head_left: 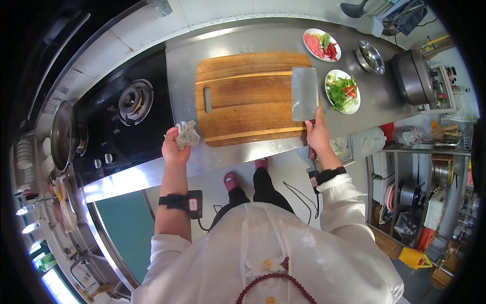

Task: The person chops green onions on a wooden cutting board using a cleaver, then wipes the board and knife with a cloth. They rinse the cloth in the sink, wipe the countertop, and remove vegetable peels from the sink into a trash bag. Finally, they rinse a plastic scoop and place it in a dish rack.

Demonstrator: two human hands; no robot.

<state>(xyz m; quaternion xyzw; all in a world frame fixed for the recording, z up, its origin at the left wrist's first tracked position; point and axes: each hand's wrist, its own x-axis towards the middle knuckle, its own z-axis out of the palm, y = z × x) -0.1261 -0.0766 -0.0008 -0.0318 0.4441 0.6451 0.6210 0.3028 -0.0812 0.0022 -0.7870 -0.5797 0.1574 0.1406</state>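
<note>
My left hand is closed around a crumpled whitish cloth, above the counter's front edge between the stove and the board. My right hand grips a cleaver by its brown handle. The broad metal blade lies over the right end of a wooden cutting board, its tip side pointing away from me; whether it touches the wood I cannot tell. No food lies on the board. Right of the blade sits a white plate of cut greens and red pieces. Behind it, another plate holds pink slices, greens and red pieces.
A metal bowl and a dark pot stand at the right end of the steel counter. On the left is a black gas stove with a wok. Shelves hold pans at right. Cables hang near my legs.
</note>
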